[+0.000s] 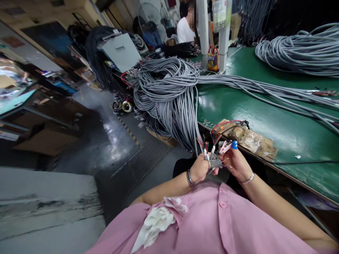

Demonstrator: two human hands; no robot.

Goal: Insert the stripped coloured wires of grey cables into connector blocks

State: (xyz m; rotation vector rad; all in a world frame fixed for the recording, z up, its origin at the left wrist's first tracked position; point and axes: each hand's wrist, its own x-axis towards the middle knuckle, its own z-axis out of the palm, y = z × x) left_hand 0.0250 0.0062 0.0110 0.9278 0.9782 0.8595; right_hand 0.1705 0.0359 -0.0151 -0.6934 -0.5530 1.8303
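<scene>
My left hand (200, 169) is closed around the ends of several grey cables (196, 148) in front of my body. White sleeves (206, 155) cover these ends, and thin coloured wires (202, 143) fan out above them. A short grey cylindrical piece (215, 163) lies across the front of the left fingers. My right hand (238, 165), with a blue cap (234, 144) on one fingertip, is closed beside it. Between its fingers is a small pink clip (224, 147), close to the wire ends. The tips of the right fingers are partly hidden.
A big grey cable bundle (169, 84) hangs over the corner of the green table (238, 106). On the table edge sits a worn wooden block (251, 141) with wires. Another cable coil (299, 53) lies at the back right. A person in white (185, 30) is in the background.
</scene>
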